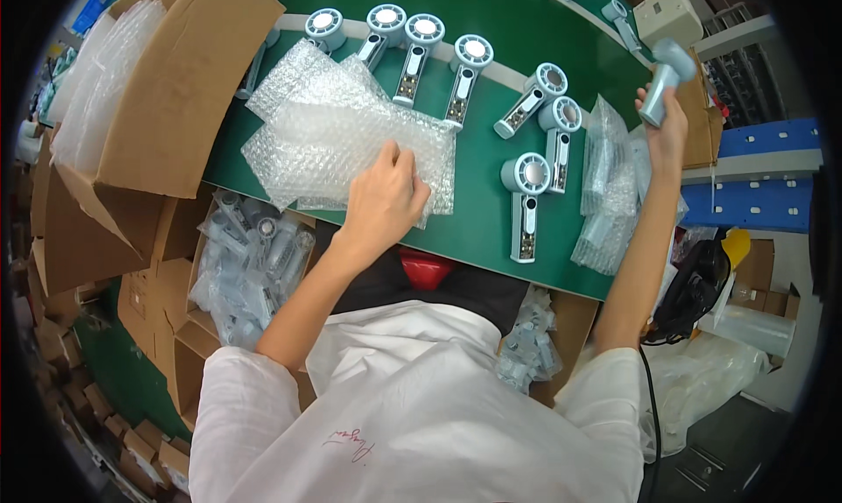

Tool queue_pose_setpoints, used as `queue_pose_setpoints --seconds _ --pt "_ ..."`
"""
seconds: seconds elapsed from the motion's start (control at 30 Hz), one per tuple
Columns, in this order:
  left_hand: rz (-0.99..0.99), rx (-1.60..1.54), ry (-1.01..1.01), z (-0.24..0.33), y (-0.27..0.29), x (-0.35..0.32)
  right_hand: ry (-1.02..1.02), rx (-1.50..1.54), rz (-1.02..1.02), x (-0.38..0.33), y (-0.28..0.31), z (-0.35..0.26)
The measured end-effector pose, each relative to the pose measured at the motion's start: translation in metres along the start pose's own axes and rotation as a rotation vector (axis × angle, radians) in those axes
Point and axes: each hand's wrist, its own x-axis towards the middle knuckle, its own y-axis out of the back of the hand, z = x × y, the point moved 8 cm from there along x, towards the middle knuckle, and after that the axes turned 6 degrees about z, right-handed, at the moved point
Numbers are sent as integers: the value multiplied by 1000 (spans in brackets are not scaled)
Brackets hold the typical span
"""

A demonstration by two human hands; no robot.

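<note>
My right hand [668, 130] is raised at the right, its fingers wrapped round the handle of a pale blue-grey handheld fan [674, 63]. At the middle of the green table [478, 227], my left hand [386, 192] is closed, pinching the edge of a clear bubble-wrap bag [329, 148] on top of a loose pile of them. Its fingertips are partly hidden. Several similar fans lie face up behind and to the right of the pile, among them one near fan [531, 174] with an open handle showing parts inside.
Wrapped fans in bubble bags [605, 187] lie at the table's right edge. A cardboard box [167, 91] holding bubble wrap stands at the left. Below the table are a box of bagged fans [250, 271] and another bagged heap [531, 341]. A beige box [667, 16] sits far right.
</note>
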Motion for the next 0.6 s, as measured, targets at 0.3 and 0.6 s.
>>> queue_pose_setpoints --seconds 0.3,0.6 --pt "-25 -1489 347 11 137 0 -238 1010 -390 -256 -46 0" --pt "167 39 68 -43 73 12 -182 325 -131 -328 -52 17"
